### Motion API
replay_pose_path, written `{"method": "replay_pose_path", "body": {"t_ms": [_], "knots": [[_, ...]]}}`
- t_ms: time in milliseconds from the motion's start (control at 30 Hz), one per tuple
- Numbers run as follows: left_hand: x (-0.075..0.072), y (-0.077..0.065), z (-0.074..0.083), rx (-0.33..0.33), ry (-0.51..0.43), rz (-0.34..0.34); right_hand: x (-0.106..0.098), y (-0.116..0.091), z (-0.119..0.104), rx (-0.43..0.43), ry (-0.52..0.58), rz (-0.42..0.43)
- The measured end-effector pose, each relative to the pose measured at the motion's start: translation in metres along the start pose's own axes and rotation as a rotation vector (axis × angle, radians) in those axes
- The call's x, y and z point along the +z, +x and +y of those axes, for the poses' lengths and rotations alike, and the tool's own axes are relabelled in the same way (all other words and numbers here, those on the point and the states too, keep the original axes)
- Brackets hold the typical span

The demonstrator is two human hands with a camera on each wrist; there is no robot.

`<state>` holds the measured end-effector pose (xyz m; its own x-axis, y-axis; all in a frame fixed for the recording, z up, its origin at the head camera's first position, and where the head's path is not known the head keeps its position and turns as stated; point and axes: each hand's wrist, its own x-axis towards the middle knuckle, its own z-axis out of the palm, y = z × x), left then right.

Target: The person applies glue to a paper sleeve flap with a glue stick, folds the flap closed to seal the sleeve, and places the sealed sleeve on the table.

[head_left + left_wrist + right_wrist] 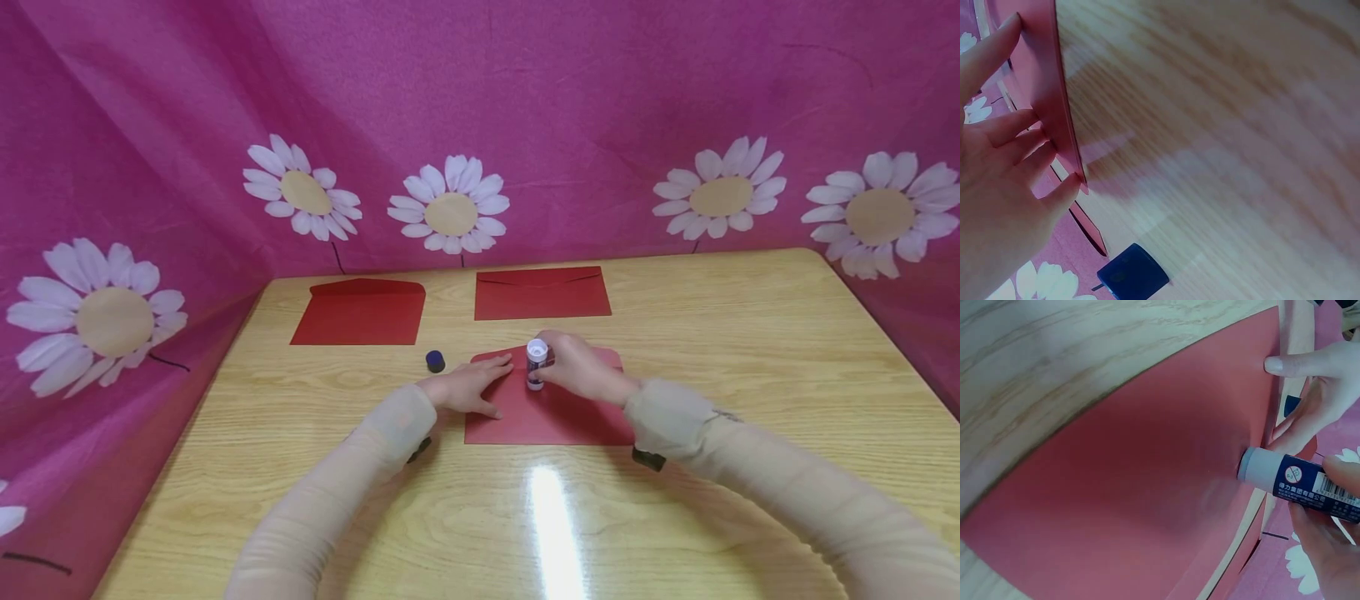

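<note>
A red envelope (570, 417) lies in front of me with its flap spread away from me. In my right hand (581, 367) I grip an uncapped glue stick (536, 365), white with a dark blue label, tip down. Its tip meets the red paper in the right wrist view, where the label (1313, 484) shows a barcode. My left hand (468, 387) rests on the envelope's left part, fingers spread; the left wrist view shows the fingertips along the paper's edge. The dark blue cap (435, 361) stands on the table just left of that hand.
Two more red envelopes lie farther back: one with its flap up (360, 315) at the left, one with its flap folded down (543, 293) behind the glue stick. A pink cloth with daisies (585, 108) hangs around the wooden table (750, 333).
</note>
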<state>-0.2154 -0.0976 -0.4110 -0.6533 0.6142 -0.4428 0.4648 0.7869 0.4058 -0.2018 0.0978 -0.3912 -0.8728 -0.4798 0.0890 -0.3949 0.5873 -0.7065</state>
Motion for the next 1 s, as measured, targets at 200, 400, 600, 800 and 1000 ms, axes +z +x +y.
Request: {"method": "replay_pose_path", "body": {"t_ms": [200, 400, 600, 800, 1000], "knots": [[0.001, 0.000, -0.001, -0.005, -0.001, 0.000, 0.003, 0.000, 0.000, -0.023, -0.041, -0.001], [0.002, 0.001, -0.002, -0.004, 0.001, 0.001, 0.005, -0.002, 0.001, -0.049, -0.056, -0.064], [0.002, 0.003, -0.001, -0.003, -0.005, -0.004, 0.004, -0.005, 0.003, -0.077, -0.095, -0.079], [0.002, 0.002, -0.001, -0.001, -0.008, -0.005, 0.002, -0.008, 0.004, -0.087, -0.105, -0.094], [0.001, 0.000, -0.001, 0.000, 0.000, -0.008, -0.002, -0.013, 0.008, -0.080, -0.083, -0.079]]}}
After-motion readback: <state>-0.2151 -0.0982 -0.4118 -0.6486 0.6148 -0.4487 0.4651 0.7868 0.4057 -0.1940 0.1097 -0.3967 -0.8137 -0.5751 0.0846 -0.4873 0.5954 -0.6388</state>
